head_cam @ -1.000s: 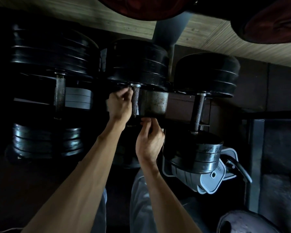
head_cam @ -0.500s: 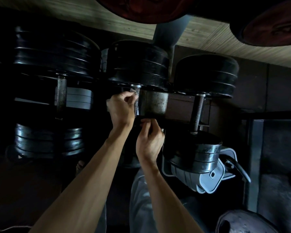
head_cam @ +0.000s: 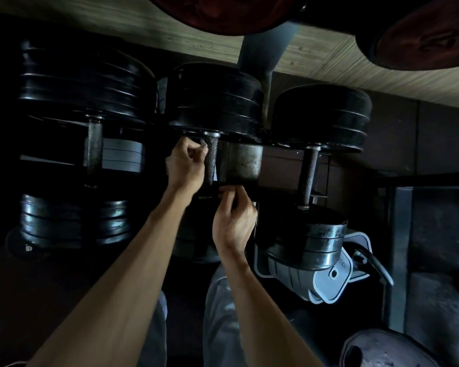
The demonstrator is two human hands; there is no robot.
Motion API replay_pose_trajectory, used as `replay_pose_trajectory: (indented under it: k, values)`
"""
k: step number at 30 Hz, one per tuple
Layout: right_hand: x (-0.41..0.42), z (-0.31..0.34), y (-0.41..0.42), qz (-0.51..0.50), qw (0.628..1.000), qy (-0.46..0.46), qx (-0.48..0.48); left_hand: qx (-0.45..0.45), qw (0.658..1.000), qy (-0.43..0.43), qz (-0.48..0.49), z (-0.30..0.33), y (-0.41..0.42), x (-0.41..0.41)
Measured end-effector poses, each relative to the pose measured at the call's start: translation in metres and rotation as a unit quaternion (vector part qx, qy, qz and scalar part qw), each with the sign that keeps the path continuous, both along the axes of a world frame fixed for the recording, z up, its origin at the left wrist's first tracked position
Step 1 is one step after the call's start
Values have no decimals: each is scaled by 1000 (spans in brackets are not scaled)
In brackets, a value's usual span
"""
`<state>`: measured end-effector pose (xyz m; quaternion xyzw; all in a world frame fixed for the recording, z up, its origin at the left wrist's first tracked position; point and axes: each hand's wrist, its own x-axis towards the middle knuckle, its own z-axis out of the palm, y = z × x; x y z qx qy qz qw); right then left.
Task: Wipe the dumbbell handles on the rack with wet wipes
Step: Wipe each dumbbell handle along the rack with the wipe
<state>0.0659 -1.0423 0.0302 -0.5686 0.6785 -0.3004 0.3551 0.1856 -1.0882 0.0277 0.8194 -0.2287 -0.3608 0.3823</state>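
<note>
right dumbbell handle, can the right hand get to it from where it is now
Probably yes: the right dumbbell handle stands bare, and nothing lies between it and the right hand.

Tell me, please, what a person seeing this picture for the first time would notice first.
First, the two hands in the middle: the left hand pinches a small pale wipe beside the middle dumbbell's knurled handle, and the right hand curls just below it. Then three black dumbbells fill the dark rack, the right dumbbell plainest.

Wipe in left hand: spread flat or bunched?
Bunched: only a small pale wad of the wipe shows, pinched in the left hand beside the middle handle.
</note>
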Motion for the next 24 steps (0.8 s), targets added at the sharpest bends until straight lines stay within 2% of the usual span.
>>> replay_pose_trajectory:
  k: [2, 3, 9, 11, 16, 18, 21, 24]
  values:
    - [0, 0, 0, 1, 1000, 0, -1, 34, 998, 51, -9, -8, -7, 13]
    - [0, 0, 0, 1, 1000, -1, -1, 39, 998, 49, -21, -10, -7, 15]
    - [-1, -2, 0, 11, 1000, 8, -7, -11, 998, -39, -55, 17, 17, -16]
    - [-1, -2, 0, 11, 1000, 6, -2, -21, 998, -43, -32, 18, 14, -17]
    - [-1, -1, -1, 3, 1000, 6, -4, -16, 997, 62, 38, 5, 5, -1]
    - [-1, -2, 0, 5, 1000, 6, -1, -16, 996, 74, 51, 4, 9, -2]
    - [0, -1, -1, 3, 1000, 1, 10, 2, 1000, 14, 16, 11, 11, -13]
    - [-1, -2, 1, 6, 1000, 6, 8, 3, 999, -29, 33, 20, 12, -18]
